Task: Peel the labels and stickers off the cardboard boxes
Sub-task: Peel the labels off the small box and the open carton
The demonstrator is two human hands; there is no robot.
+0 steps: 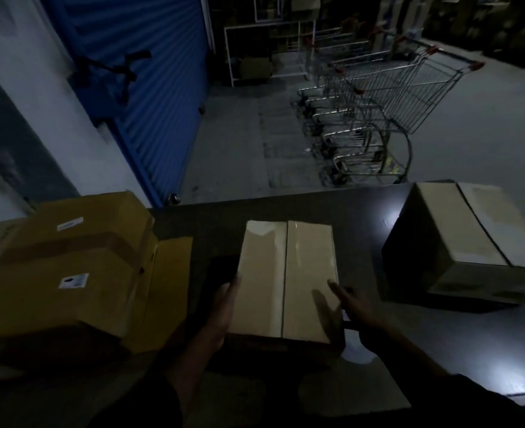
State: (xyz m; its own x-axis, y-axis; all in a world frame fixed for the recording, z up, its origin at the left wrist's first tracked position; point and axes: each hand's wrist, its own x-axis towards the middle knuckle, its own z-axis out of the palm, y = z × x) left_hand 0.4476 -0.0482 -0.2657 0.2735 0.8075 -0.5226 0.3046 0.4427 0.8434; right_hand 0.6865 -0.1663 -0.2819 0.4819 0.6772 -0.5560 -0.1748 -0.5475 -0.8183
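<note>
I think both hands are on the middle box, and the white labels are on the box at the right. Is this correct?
Not quite. In the head view both hands, left and right, are on the middle box, but the white labels are on the boxes at the left.

The pale tan cardboard box (285,278) in the middle looked matt, with a glossy strip of clear tape down its seam. The dark tabletop (363,223) was smooth and shiny, throwing back light. The yellow-brown cardboard boxes (69,273) carried white paper labels (74,281). The shopping trolleys (387,97) were bright wire metal; the blue shutter (150,72) was ribbed metal.
</note>
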